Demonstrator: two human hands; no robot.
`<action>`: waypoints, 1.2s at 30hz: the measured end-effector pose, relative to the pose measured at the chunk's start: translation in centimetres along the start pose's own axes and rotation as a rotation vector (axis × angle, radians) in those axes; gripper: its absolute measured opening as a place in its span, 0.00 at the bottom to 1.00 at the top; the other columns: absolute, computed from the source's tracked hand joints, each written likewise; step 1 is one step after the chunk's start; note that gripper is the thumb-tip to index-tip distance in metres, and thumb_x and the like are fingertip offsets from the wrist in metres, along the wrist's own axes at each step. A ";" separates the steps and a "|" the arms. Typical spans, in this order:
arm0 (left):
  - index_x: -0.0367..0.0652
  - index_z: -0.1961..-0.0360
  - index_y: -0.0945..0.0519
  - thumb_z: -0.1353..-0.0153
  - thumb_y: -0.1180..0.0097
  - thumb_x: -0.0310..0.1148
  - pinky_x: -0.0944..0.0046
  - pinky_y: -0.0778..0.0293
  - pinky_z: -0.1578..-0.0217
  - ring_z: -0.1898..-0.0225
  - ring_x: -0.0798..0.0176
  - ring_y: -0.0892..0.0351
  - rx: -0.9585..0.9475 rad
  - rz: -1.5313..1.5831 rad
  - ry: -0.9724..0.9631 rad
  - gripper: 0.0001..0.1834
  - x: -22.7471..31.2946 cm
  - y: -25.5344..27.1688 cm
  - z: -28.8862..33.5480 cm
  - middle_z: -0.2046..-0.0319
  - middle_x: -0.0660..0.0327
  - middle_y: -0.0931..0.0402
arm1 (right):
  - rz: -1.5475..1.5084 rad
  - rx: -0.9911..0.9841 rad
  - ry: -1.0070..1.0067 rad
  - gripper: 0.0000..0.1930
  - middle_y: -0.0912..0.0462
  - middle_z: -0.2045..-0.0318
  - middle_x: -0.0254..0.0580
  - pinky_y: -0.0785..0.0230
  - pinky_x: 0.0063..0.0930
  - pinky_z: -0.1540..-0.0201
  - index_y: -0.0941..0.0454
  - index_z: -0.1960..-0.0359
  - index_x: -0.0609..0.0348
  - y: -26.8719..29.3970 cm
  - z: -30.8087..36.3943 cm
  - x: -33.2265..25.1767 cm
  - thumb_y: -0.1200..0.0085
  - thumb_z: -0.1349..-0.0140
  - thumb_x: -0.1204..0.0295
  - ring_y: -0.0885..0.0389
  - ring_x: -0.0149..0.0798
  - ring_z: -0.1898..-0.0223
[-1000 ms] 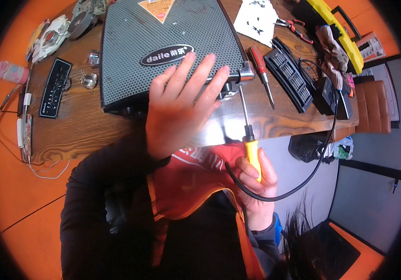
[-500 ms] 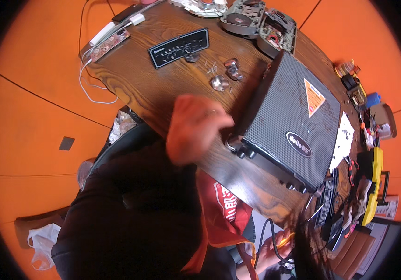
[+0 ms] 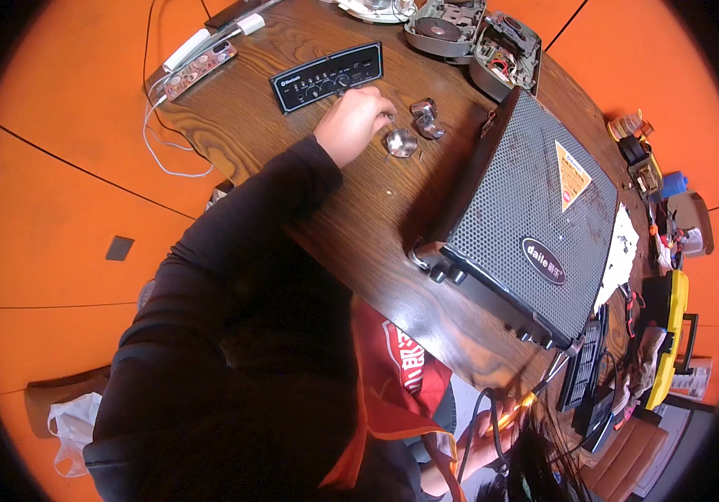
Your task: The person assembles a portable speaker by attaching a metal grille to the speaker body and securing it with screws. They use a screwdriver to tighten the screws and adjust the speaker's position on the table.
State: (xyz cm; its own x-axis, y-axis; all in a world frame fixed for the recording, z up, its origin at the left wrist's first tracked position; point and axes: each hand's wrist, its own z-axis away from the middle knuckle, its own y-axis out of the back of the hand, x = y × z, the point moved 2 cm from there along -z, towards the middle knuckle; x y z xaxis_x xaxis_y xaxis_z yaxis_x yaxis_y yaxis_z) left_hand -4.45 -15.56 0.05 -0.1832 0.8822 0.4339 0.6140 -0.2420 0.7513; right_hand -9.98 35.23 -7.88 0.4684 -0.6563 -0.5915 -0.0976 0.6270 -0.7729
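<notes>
Table (image 3: 368, 222), one speaker (image 3: 523, 205), one yellow screwdriver (image 3: 528, 400)

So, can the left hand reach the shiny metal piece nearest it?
Probably yes: the left hand is just beside the shiny metal piece, and nothing seems to stand between them.

L slv (image 3: 234, 222): long, blk | apron (image 3: 436, 383): red, orng trim (image 3: 405, 433), wht print (image 3: 412, 360) | L hand (image 3: 354, 125) + R hand (image 3: 483, 440): bare

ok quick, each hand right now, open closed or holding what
Left hand: curled near a shiny metal piece; can't tell if it holds anything.
Right hand: closed, holding the yellow screwdriver.
</notes>
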 end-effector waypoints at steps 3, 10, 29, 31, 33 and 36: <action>0.33 0.67 0.22 0.48 0.45 0.23 0.60 0.28 0.67 0.69 0.50 0.24 -0.003 -0.020 0.052 0.07 -0.3 -0.2 0.3 0.72 0.51 0.25 | -0.012 0.044 0.016 0.22 0.32 0.76 0.38 0.38 0.23 0.93 0.47 0.39 0.49 -0.4 -0.2 0.1 0.66 0.32 0.57 0.35 0.30 0.86; 0.36 0.67 0.23 0.45 0.46 0.27 0.58 0.28 0.67 0.70 0.48 0.24 0.038 -0.177 0.063 0.06 0.5 0.5 0.8 0.72 0.52 0.26 | -0.008 0.060 0.025 0.22 0.32 0.76 0.38 0.38 0.23 0.93 0.47 0.39 0.49 -1.8 -0.3 0.2 0.65 0.32 0.57 0.35 0.30 0.86; 0.35 0.73 0.27 0.48 0.42 0.22 0.77 0.32 0.80 0.81 0.74 0.26 0.276 0.237 0.098 0.05 5.6 2.3 2.1 0.76 0.61 0.22 | 0.007 0.053 0.000 0.23 0.32 0.76 0.38 0.37 0.24 0.93 0.49 0.38 0.49 -2.7 0.1 -0.1 0.65 0.32 0.57 0.36 0.30 0.87; 0.35 0.73 0.28 0.49 0.43 0.20 0.77 0.30 0.80 0.80 0.74 0.24 0.404 0.295 0.040 0.05 8.3 2.5 3.3 0.72 0.59 0.20 | 0.011 0.052 -0.010 0.24 0.32 0.76 0.38 0.36 0.24 0.93 0.49 0.38 0.49 -2.9 0.3 -0.3 0.65 0.32 0.57 0.36 0.30 0.87; 0.36 0.74 0.30 0.49 0.44 0.18 0.76 0.29 0.80 0.79 0.74 0.22 0.440 0.330 0.021 0.07 10.8 2.6 5.0 0.67 0.57 0.19 | 0.008 0.045 -0.022 0.24 0.32 0.76 0.38 0.36 0.24 0.93 0.49 0.38 0.49 -3.2 0.5 -0.4 0.64 0.32 0.57 0.36 0.30 0.87; 0.34 0.71 0.29 0.50 0.45 0.17 0.74 0.26 0.77 0.77 0.72 0.21 0.419 0.354 -0.017 0.07 12.9 2.4 6.9 0.60 0.52 0.21 | -0.036 0.056 -0.015 0.24 0.33 0.76 0.37 0.36 0.24 0.93 0.49 0.38 0.49 -3.8 1.0 -0.3 0.64 0.32 0.57 0.36 0.29 0.87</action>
State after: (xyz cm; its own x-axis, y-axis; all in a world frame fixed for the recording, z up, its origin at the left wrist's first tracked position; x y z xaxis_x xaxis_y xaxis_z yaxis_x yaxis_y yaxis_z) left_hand -0.04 -1.95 4.07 0.1004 0.7830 0.6138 0.8898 -0.3467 0.2967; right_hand -8.88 33.48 -4.56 0.4834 -0.6732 -0.5596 -0.0313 0.6255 -0.7796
